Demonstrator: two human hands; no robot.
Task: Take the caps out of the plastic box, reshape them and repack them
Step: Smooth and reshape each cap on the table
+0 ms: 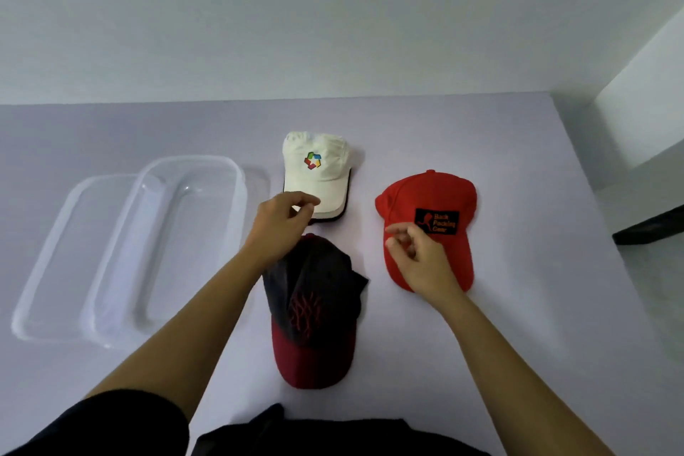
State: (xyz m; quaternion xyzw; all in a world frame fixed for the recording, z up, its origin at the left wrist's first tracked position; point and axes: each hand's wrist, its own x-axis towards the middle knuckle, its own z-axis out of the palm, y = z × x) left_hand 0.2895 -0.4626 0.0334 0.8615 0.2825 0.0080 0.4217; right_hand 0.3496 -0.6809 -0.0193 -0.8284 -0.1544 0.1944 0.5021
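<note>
Three caps lie on the pale table. A white cap [322, 174] with a coloured logo sits at the back. To its right is a red cap [440, 192] with a black patch. A dark cap [314, 322] with a maroon brim lies nearest me, its crown crumpled. My left hand [283, 224] reaches over the dark cap's crown, thumb and fingertips pinched on the white cap's brim edge. My right hand [418, 255] rests over the red cap's brim, fingers loosely curled and apart, holding nothing. The clear plastic box [242, 196] stands at the left with nothing in it.
The box's clear lid [44, 270] lies flat, partly under the box on its left. The table's back edge meets a white wall. The table's right edge runs diagonally, with a dark object [651, 226] beyond it. My dark clothing [333, 437] is at the near edge.
</note>
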